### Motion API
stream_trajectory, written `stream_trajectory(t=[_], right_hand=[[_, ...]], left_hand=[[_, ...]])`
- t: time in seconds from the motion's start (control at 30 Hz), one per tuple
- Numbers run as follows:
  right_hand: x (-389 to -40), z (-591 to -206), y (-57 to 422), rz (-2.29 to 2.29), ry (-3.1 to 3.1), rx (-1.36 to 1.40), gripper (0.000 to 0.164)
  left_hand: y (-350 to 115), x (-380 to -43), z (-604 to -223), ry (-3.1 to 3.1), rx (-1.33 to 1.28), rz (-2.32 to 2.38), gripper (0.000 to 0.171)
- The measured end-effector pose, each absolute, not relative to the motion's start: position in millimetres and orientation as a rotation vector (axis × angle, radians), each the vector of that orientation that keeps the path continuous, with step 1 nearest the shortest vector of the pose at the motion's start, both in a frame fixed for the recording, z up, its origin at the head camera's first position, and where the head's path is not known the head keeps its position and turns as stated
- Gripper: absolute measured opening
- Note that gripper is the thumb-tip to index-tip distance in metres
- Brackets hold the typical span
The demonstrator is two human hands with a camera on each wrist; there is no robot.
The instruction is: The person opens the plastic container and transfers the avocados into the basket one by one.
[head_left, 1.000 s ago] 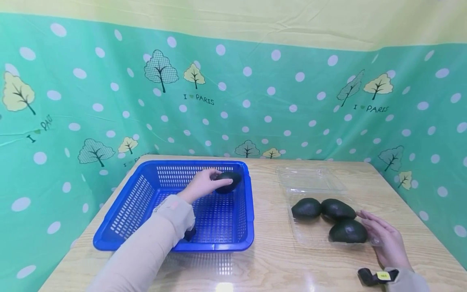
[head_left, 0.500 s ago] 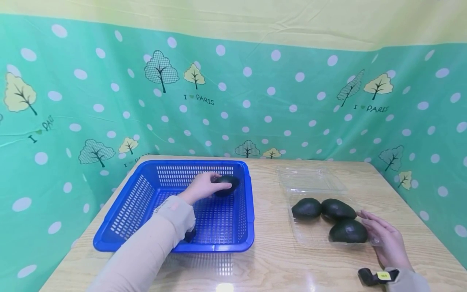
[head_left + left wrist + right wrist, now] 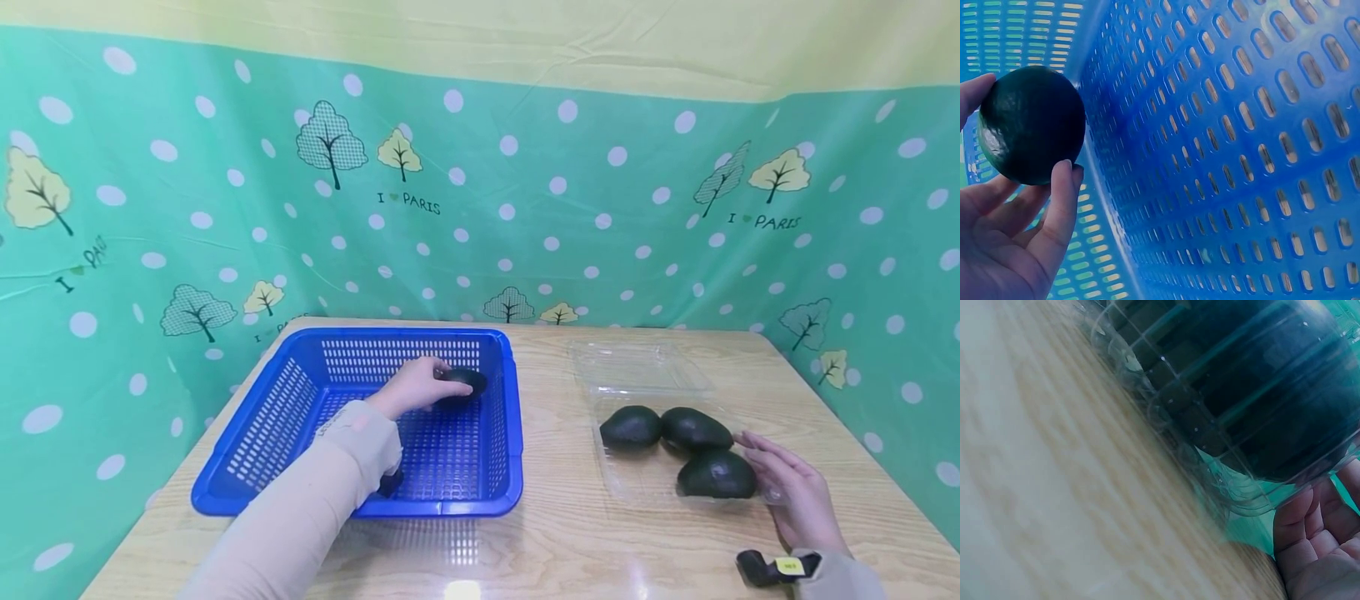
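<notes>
My left hand point(image 3: 422, 387) reaches into the blue plastic basket point(image 3: 514, 467) and holds a dark green avocado point(image 3: 471, 382) low, near the right wall. In the left wrist view, thumb and fingers grip the avocado point(image 3: 1032, 125) from opposite sides. Over on the right, an open clear plastic clamshell container point(image 3: 637, 492) bears three avocados: one at left point(image 3: 630, 428), one at the back point(image 3: 695, 431), one in front point(image 3: 717, 475). My right hand point(image 3: 798, 492) holds that container's right edge; in the right wrist view curled fingers point(image 3: 1294, 515) meet its rim.
The container's clear lid point(image 3: 641, 367) lies folded back behind the fruit. Bare wooden table point(image 3: 558, 467) runs between basket and container. A green curtain point(image 3: 480, 208) with dots and trees hangs behind and at both sides.
My left hand has lowered the avocado slightly deeper into the basket, and a little to the left. The right hand, the container and its three avocados stay where they were.
</notes>
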State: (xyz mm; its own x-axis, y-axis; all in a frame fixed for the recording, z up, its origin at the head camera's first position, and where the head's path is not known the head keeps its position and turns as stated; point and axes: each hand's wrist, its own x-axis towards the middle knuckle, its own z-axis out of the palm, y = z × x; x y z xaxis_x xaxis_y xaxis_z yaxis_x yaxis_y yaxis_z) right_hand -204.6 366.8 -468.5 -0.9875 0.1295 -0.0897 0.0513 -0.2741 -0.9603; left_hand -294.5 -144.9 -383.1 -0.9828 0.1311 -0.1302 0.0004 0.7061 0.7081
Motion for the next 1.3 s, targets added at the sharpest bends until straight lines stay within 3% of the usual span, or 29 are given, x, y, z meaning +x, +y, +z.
stream_trajectory(t=[1.3], right_hand=[[-205.0, -465.8, 365.7, 2.477, -1.840, -0.201, 0.028]], left_hand=[[-145.4, -295.0, -387.6, 2.712, 0.142, 1.117, 0.069]])
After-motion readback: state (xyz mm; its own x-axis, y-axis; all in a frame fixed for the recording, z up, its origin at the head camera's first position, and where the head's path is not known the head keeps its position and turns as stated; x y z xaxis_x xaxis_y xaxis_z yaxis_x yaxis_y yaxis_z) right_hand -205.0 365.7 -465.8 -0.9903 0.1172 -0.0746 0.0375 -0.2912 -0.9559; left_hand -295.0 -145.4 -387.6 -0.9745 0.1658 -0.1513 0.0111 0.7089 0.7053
